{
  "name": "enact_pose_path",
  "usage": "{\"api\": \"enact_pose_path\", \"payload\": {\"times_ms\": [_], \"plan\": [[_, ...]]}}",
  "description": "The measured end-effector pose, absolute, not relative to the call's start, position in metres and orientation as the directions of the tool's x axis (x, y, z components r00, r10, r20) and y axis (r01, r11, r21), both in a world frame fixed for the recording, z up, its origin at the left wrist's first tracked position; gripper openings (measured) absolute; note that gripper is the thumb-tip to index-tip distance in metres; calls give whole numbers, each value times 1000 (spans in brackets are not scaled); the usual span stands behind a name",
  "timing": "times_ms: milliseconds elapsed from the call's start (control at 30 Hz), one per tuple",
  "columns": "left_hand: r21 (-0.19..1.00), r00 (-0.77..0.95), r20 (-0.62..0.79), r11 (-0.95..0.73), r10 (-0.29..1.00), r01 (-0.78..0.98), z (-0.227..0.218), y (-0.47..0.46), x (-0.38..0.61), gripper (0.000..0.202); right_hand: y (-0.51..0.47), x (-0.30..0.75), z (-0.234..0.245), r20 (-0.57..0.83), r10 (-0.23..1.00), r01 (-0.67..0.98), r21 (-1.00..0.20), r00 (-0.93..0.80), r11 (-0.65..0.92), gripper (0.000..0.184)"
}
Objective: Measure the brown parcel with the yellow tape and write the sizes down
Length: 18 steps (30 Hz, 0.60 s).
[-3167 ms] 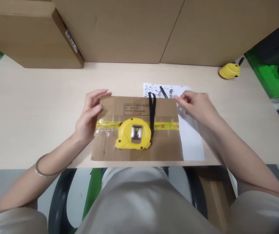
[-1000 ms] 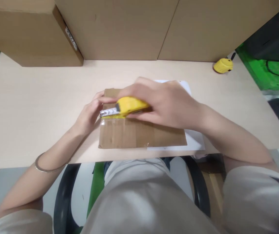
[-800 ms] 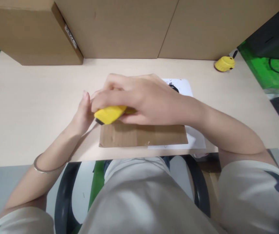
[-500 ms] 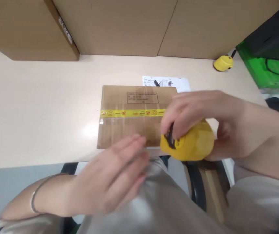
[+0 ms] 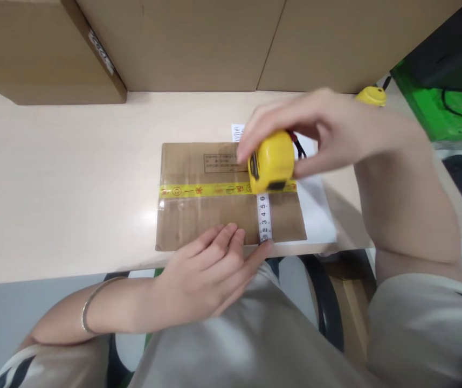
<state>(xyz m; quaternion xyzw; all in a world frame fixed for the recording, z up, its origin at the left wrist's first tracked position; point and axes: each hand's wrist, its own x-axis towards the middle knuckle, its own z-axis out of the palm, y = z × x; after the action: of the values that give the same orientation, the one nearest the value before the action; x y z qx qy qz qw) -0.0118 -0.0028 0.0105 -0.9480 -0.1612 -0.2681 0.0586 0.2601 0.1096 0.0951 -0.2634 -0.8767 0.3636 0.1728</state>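
Note:
A flat brown cardboard box [image 5: 206, 215] lies near the table's front edge, with a yellow printed strip [image 5: 210, 190] across its middle. My right hand [image 5: 315, 129] grips a yellow tape measure [image 5: 273, 159] from above, over the right part of the box. Its white numbered blade [image 5: 263, 215] runs out toward me across the box's near half. My left hand [image 5: 214, 269] is open at the box's near edge. Several of its fingertips rest on the cardboard, and the thumb, stretched out to the right, touches the blade's end.
Behind stand large cardboard panels [image 5: 186, 43] and another carton [image 5: 45, 54] at the left. A second yellow object [image 5: 371, 96] sits at the back right, partly behind my arm. White paper [image 5: 315, 215] lies under the box's right side. A green surface [image 5: 457, 113] is at the far right.
My right hand has moved the tape measure up and left over the box, and some blade now shows. My left hand has come down onto the box's near edge and the blade's end.

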Motion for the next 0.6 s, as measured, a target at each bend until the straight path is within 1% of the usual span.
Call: {"api": "enact_pose_path", "payload": {"times_ms": [100, 167, 233, 300, 367, 500, 567, 600], "plan": [[-21, 794, 542, -940, 275, 340, 10, -3, -10, 36, 152, 269, 87, 162, 650, 212, -864, -743, 458, 43], [-16, 793, 541, -939, 281, 344, 10, -3, -10, 37, 174, 274, 76, 155, 706, 154, -923, -691, 353, 46], [-9, 794, 536, -938, 287, 346, 9, -3, -10, 38, 189, 278, 64, 83, 749, 195, -941, -657, 276, 47], [-2, 789, 542, -939, 288, 344, 8, -3, -10, 38, 197, 282, 55, 7, 767, 255, -941, -642, 223, 45], [6, 783, 553, -941, 284, 337, 8, -2, -10, 39, 198, 285, 53, 7, 757, 259, -937, -653, 232, 43], [11, 786, 550, -943, 283, 332, 9, 1, -10, 37, 176, 280, 66, 118, 703, 207, -910, -702, 359, 41], [25, 773, 567, -944, 285, 329, 9, 2, -10, 33, 151, 271, 76, 120, 676, 256, -866, -727, 430, 38], [41, 762, 582, -946, 285, 323, 10, 2, -10, 30, 136, 266, 80, 95, 654, 305, -828, -750, 470, 38]]}}
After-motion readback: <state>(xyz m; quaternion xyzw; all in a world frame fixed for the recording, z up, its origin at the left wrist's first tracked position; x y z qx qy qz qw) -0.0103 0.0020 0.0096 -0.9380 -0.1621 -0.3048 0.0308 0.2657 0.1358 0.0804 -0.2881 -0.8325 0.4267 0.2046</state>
